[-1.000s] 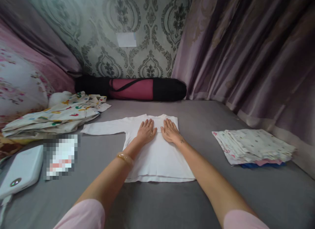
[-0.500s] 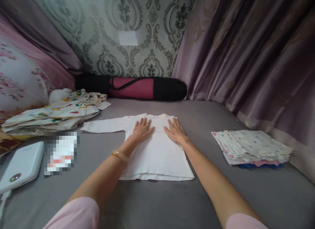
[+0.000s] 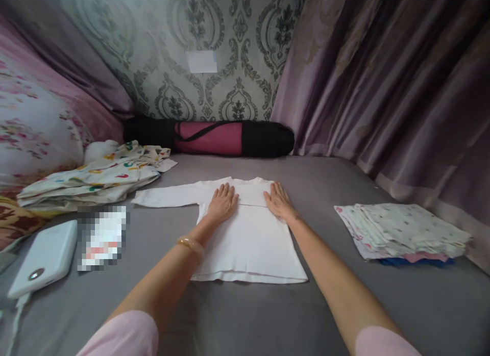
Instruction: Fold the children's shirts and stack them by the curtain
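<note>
My left hand [image 3: 222,204] and right hand [image 3: 280,205] lie spread flat, hiding patches of a white shirt [image 3: 248,246] on grey bedding [image 3: 245,320]. I cannot identify the pixelated item [image 3: 102,237] nor read the display [image 3: 36,275] on a power bank [image 3: 51,246].

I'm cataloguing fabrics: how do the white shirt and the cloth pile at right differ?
The white shirt is plain; the cloth pile has small prints on top. The white shirt lies spread with one sleeve stretched leftward; the cloth pile is folded in layers. The left hand and right hand touch the white shirt, not the cloth pile. Both items lie on the grey sheet.
</note>
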`<state>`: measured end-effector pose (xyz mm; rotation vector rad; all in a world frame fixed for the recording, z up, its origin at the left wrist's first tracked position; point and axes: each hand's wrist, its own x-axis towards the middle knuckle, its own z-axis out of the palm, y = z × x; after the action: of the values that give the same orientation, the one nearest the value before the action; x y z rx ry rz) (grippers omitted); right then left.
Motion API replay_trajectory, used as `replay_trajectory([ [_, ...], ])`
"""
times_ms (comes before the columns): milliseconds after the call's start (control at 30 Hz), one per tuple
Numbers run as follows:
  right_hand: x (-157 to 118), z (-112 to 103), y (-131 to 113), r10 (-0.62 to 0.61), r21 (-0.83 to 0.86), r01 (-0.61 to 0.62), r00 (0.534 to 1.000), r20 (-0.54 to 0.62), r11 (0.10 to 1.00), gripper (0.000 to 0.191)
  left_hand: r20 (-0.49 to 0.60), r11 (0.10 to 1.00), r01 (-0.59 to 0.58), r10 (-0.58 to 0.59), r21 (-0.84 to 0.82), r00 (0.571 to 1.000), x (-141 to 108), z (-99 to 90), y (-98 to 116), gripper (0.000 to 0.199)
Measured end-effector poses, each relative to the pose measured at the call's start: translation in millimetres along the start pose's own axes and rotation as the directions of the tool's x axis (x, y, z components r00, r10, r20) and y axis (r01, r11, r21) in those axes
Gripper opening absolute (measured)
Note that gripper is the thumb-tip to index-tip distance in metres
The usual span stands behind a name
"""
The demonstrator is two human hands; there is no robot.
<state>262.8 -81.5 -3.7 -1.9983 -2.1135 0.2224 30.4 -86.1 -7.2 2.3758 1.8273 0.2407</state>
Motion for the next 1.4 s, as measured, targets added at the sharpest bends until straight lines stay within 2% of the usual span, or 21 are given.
replay_trajectory([
  [100, -1.5, 7.8, -5.1, 0.027, -0.053, -0.025, 0.999, 0.031, 0.998, 0.07, -0.003, 0.999, 0.026, -0.026, 0.017, 1.0, -0.5, -0.5, 3.0, 0.062],
  [233, 1.1, 7.4, -0.9, 0.039, -0.078, -0.035, 0.997, 0.062, 0.996, 0.07, 0.079, 1.0, 0.025, -0.025, 0.003, 0.997, 1.9, -5.2, 3.8, 0.065],
  [400, 3.9, -0.3, -5.2, 0.083, -0.131, -0.068, 0.99, 0.11, 0.989, 0.067, 0.164, 0.99, 0.021, 0.002, -0.137, 0.986, 5.9, -13.8, -2.2, 0.072],
  [467, 3.8, -2.8, -21.6, 0.073, -0.168, -0.062, 0.996, 0.06, 0.984, 0.064, 0.162, 0.973, 0.028, 0.01, -0.23, 0.987, 6.6, -18.2, -6.4, 0.072],
  [500, 3.0, -3.1, -33.8, 0.031, -0.174, -0.026, 0.999, 0.027, 0.984, 0.062, 0.137, 0.961, 0.033, 0.006, -0.275, 0.991, 6.9, -20.7, -9.5, 0.07],
  [567, -0.6, -1.2, -63.5, -0.118, -0.145, 0.118, 0.993, 0.006, 0.982, 0.06, 0.039, 0.944, 0.042, -0.031, -0.328, 0.999, 7.5, -27.0, -19.0, 0.062],
  [633, -6.0, 3.7, -94.1, -0.265, -0.071, 0.268, 0.963, 0.05, 0.961, 0.06, -0.084, 0.953, 0.067, -0.096, -0.295, 0.992, 7.2, -35.9, -35.2, 0.053],
  [700, -11.2, 9.8, -118.0, -0.341, -0.012, 0.345, 0.932, 0.122, 0.938, 0.062, -0.166, 0.968, 0.157, -0.191, -0.198, 0.967, 4.0, -48.2, -59.0, 0.046],
  [767, -14.5, 15.7, -131.3, -0.358, 0.005, 0.364, 0.913, 0.193, 0.931, 0.062, -0.203, 0.948, 0.299, -0.316, -0.109, 0.927, -3.5, -63.5, -88.5, 0.043],
  [833, -15.6, 20.3, -135.2, -0.352, 0.002, 0.362, 0.905, 0.24, 0.932, 0.062, -0.215, 0.897, 0.438, -0.439, -0.053, 0.872, -15.0, -79.5, -119.8, 0.042],
  [933, -15.4, 23.2, -133.1, -0.354, 0.001, 0.365, 0.903, 0.244, 0.931, 0.062, -0.188, 0.781, 0.623, -0.606, 0.044, 0.773, -34.1, -98.2, -161.7, 0.043],
  [1033, -14.9, 20.9, -132.1, -0.348, -0.003, 0.36, 0.904, 0.25, 0.933, 0.062, -0.153, 0.706, 0.704, -0.69, 0.072, 0.708, -46.2, -106.1, -192.2, 0.048],
  [1200, -9.2, 6.6, -139.7, -0.367, 0.002, 0.375, 0.909, 0.199, 0.927, 0.051, -0.043, 0.65, 0.759, -0.76, -0.041, 0.649, -47.1, -102.3, -220.3, 0.044],
  [1333, 5.5, -2.4, -155.2, -0.346, -0.024, 0.353, 0.928, 0.142, 0.935, 0.041, -0.041, 0.621, 0.775, -0.782, -0.117, 0.621, -42.4, -96.4, -229.1, 0.032],
  [1400, 14.2, -0.8, -165.7, -0.333, -0.013, 0.335, 0.94, 0.075, 0.942, 0.04, -0.049, 0.606, 0.775, -0.792, -0.179, 0.608, -39.9, -94.5, -231.6, 0.025],
])
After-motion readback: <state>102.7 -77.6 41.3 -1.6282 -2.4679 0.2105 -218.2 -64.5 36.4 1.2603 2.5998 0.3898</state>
